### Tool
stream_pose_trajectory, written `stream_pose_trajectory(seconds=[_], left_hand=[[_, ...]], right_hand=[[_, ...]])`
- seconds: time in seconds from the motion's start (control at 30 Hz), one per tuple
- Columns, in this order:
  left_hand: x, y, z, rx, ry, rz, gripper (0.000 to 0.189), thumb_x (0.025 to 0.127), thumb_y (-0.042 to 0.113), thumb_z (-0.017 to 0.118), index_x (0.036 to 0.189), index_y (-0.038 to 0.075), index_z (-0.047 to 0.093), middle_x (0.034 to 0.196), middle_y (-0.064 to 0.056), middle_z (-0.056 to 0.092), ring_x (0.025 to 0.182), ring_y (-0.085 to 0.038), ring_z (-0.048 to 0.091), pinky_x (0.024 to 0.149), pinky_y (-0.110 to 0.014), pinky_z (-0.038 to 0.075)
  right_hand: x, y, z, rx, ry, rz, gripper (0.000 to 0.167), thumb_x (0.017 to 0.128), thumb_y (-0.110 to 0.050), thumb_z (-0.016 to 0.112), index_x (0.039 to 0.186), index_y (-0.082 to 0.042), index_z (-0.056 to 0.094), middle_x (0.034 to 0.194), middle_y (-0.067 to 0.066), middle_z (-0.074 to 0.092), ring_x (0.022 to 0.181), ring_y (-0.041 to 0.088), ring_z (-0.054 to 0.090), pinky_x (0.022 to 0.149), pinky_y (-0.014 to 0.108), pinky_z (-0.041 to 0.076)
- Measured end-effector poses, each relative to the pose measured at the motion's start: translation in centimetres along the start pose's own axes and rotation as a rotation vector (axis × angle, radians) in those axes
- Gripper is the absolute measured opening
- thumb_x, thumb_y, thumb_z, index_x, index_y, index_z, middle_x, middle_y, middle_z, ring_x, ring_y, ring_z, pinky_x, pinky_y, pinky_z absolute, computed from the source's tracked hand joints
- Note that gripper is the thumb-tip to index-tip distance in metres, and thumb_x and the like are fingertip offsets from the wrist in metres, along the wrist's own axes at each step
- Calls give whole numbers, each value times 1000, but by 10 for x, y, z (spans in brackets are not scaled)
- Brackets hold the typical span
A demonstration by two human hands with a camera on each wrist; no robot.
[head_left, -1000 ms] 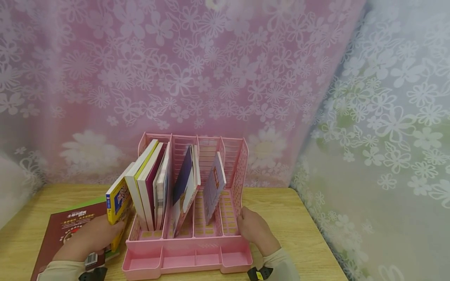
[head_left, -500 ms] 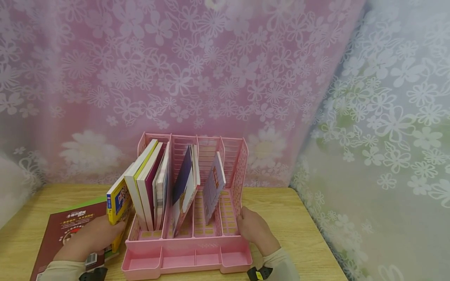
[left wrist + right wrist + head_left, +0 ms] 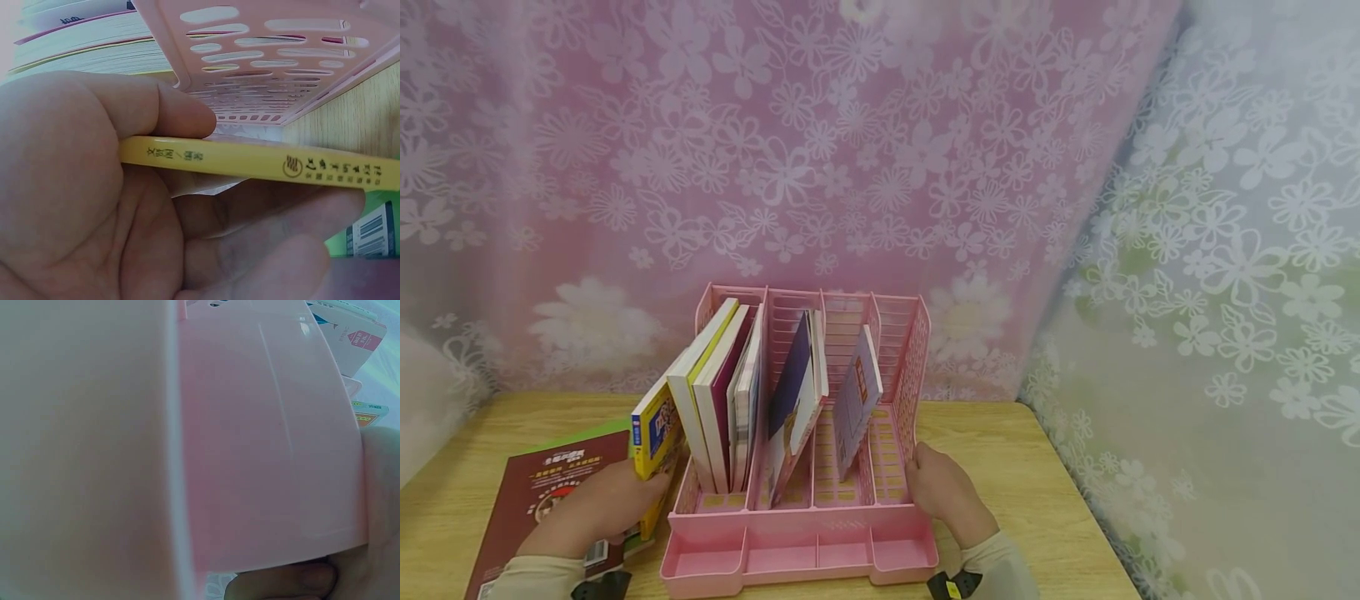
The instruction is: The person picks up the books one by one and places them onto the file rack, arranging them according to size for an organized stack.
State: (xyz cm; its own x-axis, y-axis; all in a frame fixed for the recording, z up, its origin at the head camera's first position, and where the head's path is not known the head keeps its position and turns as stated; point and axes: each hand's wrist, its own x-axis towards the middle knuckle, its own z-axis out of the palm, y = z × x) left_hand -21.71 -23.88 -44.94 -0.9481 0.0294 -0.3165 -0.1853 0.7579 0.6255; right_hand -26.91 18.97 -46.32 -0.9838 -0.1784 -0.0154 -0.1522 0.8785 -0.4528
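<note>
In the head view my left hand (image 3: 602,508) holds a thin yellow book (image 3: 658,433) upright and tilted, just left of a pink book rack (image 3: 801,517). The left wrist view shows its yellow spine (image 3: 250,165) pinched between my thumb and fingers, close to the rack's slotted side wall (image 3: 250,44). My right hand (image 3: 951,492) grips the rack's right side near the front. Seen from the right wrist, fingers (image 3: 281,581) curl under the edge of a smooth pink panel (image 3: 275,444). Several white-paged books (image 3: 715,400) lean in the leftmost slot.
More books (image 3: 797,408) lean in the second slot, and a thin lilac book (image 3: 857,404) in the third. A maroon book (image 3: 512,508) lies flat on the wooden table (image 3: 1000,433) at left, over a green one (image 3: 598,431). A flowered curtain (image 3: 850,167) hangs behind.
The yellow book has shifted very slightly to the right with my left hand. My right hand and the rack stay where they were.
</note>
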Motion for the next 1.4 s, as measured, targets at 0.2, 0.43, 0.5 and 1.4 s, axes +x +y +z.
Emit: stream_pose_trajectory(seconds=[0.2,0.43,0.5,1.4], left_hand=[[1,0,1,5,4,-3,65,105,36,50,142,-17,41,90,-11,64,66,-23,59,54,-38,55],[2,-1,0,22,13,5,65,104,35,51,142,-17,42,98,-17,67,74,-24,63,56,-41,57],[2,-1,0,18,12,2,65,104,35,51,142,-17,42,98,-17,67,73,-24,63,56,-41,57],[0,-1,1,-7,11,20,64,104,33,52,143,-16,41,96,-15,66,68,-24,61,53,-39,55]], right_hand=[[0,0,0,12,1,-3,21,108,-21,45,103,-6,60,71,2,48,63,17,49,57,34,40],[0,-1,0,13,5,-2,21,108,-20,45,102,-6,59,71,2,48,63,17,48,57,34,40],[0,0,0,11,5,-2,20,107,-20,46,102,-6,59,71,2,49,63,17,48,57,34,40],[0,-1,-1,18,1,-12,21,108,-19,45,104,-5,60,72,2,50,64,16,49,58,34,41]])
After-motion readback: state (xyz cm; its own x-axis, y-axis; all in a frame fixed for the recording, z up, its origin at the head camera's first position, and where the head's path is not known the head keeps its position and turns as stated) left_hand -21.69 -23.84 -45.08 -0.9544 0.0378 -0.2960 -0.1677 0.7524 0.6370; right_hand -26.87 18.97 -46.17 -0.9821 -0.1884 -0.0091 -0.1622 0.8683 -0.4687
